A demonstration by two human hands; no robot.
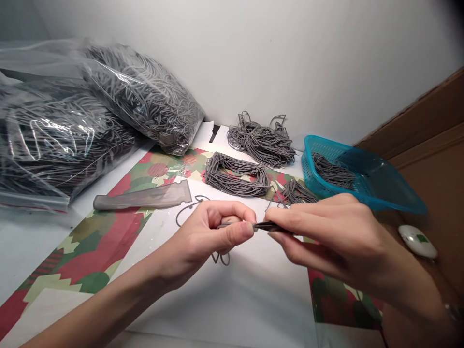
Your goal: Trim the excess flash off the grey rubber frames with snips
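Note:
Between thumb and fingers, my left hand (221, 227) pinches a thin grey rubber ring (225, 259), whose loops stick out above and below the hand. My right hand (326, 227) is closed around dark pointed tweezers (270, 226). Their tip touches the grey piece at my left fingertips. The exact contact is too small to make out. Both hands are held over a white sheet (232, 309). Behind them a rectangular bundle of grey rings (237, 176) lies on the patterned paper, with a smaller loose pile (297, 192) to its right.
Clear plastic bags of grey rings (145, 96) fill the back left. A grey translucent strip (145, 195) lies before them. Another ring heap (261, 140) sits near the wall. On the right are a blue basket (384, 166), a white oval object (417, 241) and cardboard (435, 159).

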